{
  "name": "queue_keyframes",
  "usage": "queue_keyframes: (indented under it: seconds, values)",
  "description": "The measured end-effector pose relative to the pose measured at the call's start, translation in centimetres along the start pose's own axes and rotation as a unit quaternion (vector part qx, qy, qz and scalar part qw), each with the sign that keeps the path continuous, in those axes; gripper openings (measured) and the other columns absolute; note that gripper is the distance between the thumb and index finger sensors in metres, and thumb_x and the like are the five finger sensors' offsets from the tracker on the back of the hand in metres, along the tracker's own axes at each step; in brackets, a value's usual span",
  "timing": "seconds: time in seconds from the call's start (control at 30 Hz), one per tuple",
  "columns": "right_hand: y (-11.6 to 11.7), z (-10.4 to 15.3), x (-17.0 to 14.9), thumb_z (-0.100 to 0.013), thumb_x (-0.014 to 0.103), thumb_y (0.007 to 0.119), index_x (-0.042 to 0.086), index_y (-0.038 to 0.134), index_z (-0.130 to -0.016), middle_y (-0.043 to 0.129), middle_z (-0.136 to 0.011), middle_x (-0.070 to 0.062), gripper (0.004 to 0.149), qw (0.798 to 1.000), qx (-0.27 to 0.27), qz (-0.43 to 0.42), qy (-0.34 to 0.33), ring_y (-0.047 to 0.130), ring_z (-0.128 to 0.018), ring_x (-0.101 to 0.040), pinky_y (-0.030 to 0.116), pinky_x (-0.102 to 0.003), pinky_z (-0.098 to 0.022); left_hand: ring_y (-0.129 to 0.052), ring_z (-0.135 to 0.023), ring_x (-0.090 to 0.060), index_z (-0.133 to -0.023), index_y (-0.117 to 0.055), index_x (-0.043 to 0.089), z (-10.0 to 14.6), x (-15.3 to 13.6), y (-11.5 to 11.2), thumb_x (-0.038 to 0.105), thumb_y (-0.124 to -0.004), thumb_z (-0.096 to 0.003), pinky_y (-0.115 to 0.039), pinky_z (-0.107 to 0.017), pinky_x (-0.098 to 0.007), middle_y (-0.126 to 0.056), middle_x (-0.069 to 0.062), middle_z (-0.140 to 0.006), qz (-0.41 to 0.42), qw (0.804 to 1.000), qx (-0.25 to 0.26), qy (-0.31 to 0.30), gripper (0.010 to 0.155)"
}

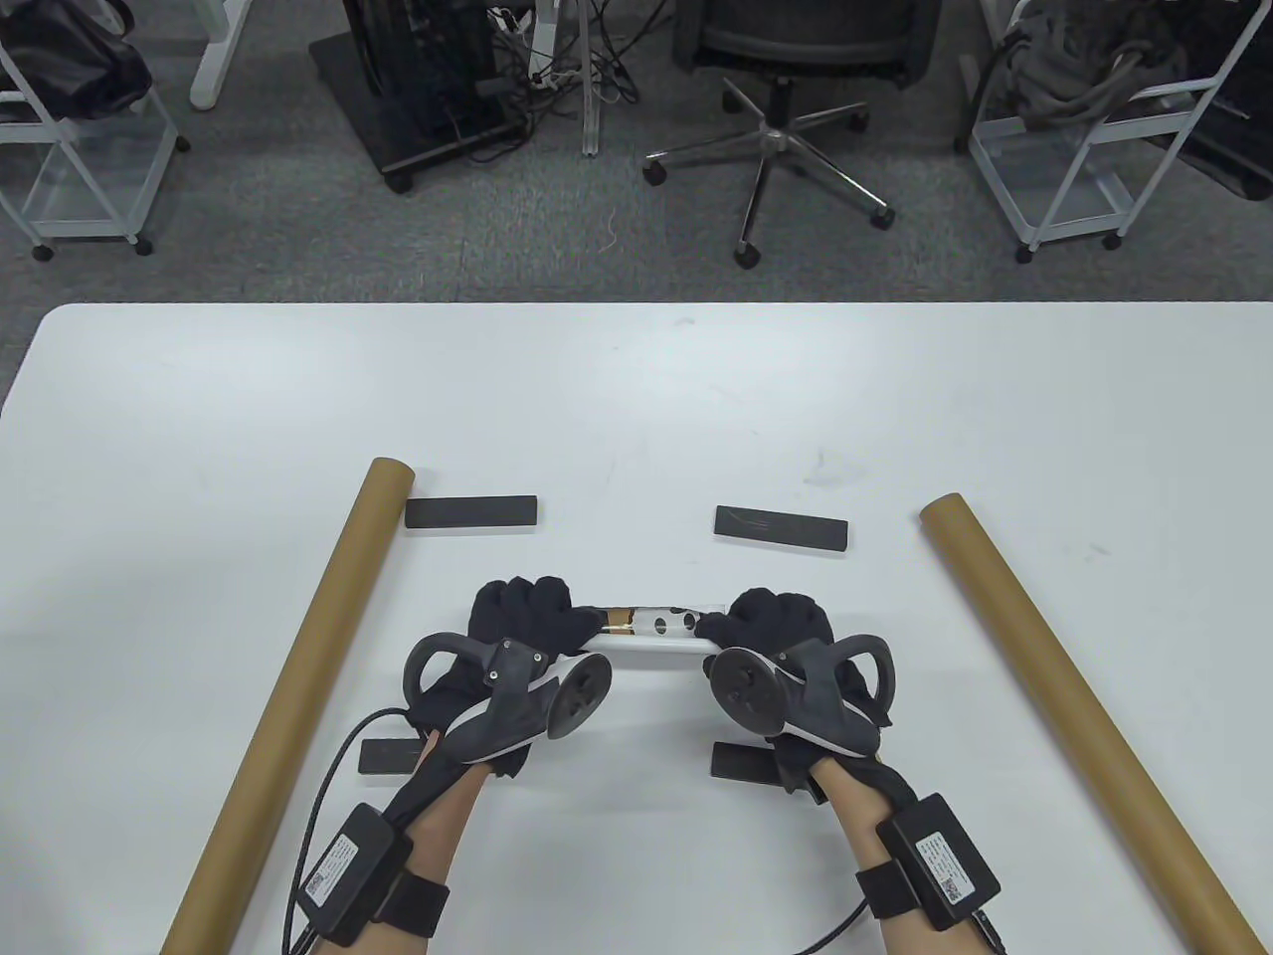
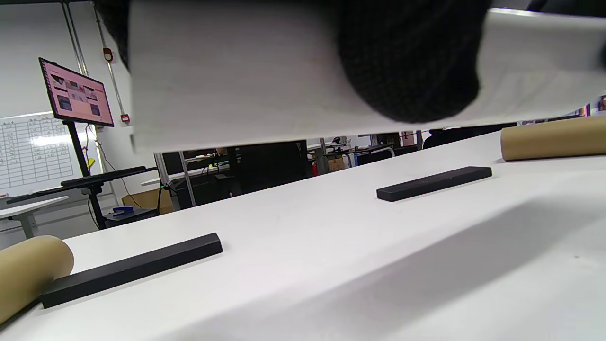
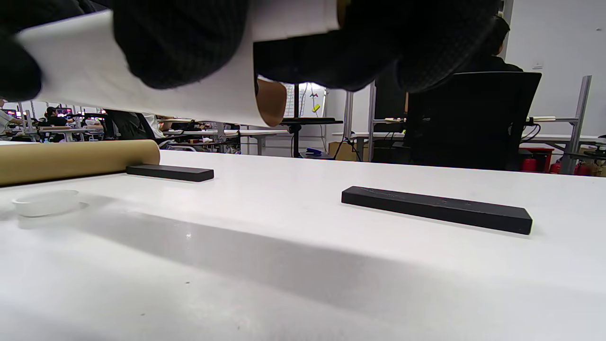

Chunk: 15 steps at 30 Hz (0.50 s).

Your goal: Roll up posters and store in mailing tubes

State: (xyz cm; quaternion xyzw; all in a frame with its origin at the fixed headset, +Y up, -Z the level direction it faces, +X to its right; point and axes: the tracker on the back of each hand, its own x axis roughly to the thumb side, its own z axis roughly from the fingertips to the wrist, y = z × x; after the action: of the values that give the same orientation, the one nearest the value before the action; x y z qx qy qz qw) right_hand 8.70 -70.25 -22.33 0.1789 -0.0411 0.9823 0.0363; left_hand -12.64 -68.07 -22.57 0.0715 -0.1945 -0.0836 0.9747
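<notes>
Poster (image 1: 651, 633): rolled tight, lifted off the table (image 1: 636, 398), lying between the two tubes.
Left hand (image 1: 522, 637): wrapping one end of the roll.
Right hand (image 1: 786, 637): wrapping the other end.
Left tube (image 1: 298, 686): lying well apart; right tube (image 1: 1074, 696) likewise.
Risk: loosening grip letting the roll spring open; squeezing denting the paper; outer edge, possibly untucked, catching on a tube mouth.

A white surface (image 1: 636, 398) is seen under two brown cardboard tubes, one at the left (image 1: 288, 696) and one at the right (image 1: 1074, 706). Four black bars are laid out; the far pair (image 1: 471, 512) (image 1: 781, 527) is matte. The rolled poster (image 1: 651, 633) is white outside, with brown and black-dotted print at its edge. Both gloves are black.
</notes>
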Motion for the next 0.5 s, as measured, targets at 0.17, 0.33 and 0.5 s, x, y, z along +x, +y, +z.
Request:
queue_keyframes:
  seconds: [0.17, 0.33, 0.5]
  values:
    - [-0.05, 0.05, -0.31, -0.040, 0.038, 0.077, 0.023, 0.076, -0.090, 0.082, -0.079, -0.003, 0.051, 1.000, 0.002, -0.015, -0.002, 0.088, -0.065, -0.032, 0.067, -0.063, -0.067, -0.095, -0.075, -0.017, -0.101, -0.075, 0.038, -0.08, -0.09, -0.23, 0.048, -0.083, -0.0424, -0.075, -0.077, -0.051, -0.088, 0.012, -0.086, 0.013, 1.000, -0.008, 0.001, 0.060]
    - [-0.09, 0.05, -0.40, -0.040, 0.038, 0.078, 0.022, 0.073, -0.092, 0.084, -0.078, -0.002, 0.055, 1.000, 0.001, -0.013, 0.000, 0.090, -0.065, -0.031, 0.068, -0.062, -0.066, -0.098, -0.074, -0.015, -0.107, -0.068, 0.036, -0.09, -0.14, -0.20, 0.049, -0.084, -0.0413, -0.076, -0.077, -0.050, -0.091, 0.014, -0.084, 0.016, 1.000, -0.010, 0.002, 0.069]
    - [-0.09, -0.01, -0.37, -0.042, 0.037, 0.073, 0.021, 0.074, -0.092, 0.088, -0.076, -0.001, 0.052, 1.000, 0.019, -0.011, -0.004, 0.092, -0.063, -0.031, 0.070, -0.061, -0.065, -0.102, -0.074, -0.015, -0.108, -0.066, 0.034, -0.13, -0.26, -0.27, 0.049, -0.082, -0.0418, -0.077, -0.077, -0.050, -0.094, 0.014, -0.084, 0.023, 1.000, -0.012, 0.006, 0.070]
